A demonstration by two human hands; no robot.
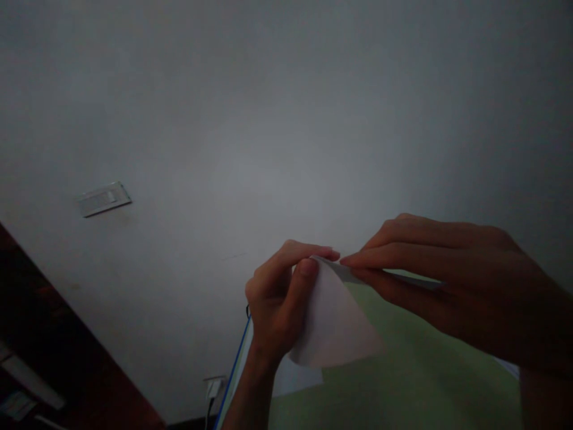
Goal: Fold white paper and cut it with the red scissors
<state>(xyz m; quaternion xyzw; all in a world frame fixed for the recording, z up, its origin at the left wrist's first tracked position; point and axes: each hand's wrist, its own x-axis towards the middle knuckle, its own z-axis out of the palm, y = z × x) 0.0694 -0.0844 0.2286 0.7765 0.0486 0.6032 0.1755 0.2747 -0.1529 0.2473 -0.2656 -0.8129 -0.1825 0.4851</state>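
A white sheet of paper (333, 322), folded into a pointed shape, is held up in front of a pale wall. My left hand (277, 298) pinches its top corner between thumb and fingers, from the left. My right hand (452, 280) comes in from the right, its fingers pressed together along the upper folded edge, fingertips meeting the left hand's at the paper's tip. Below the paper lies a light green surface (416, 370).
A grey-white wall (268, 119) fills most of the view, with a switch plate (104, 199) at the left and a socket with a plugged cable (213, 388) low down. Dark wooden furniture (67, 358) stands at the lower left. A blue-edged sheet (237, 358) lies beneath my left wrist.
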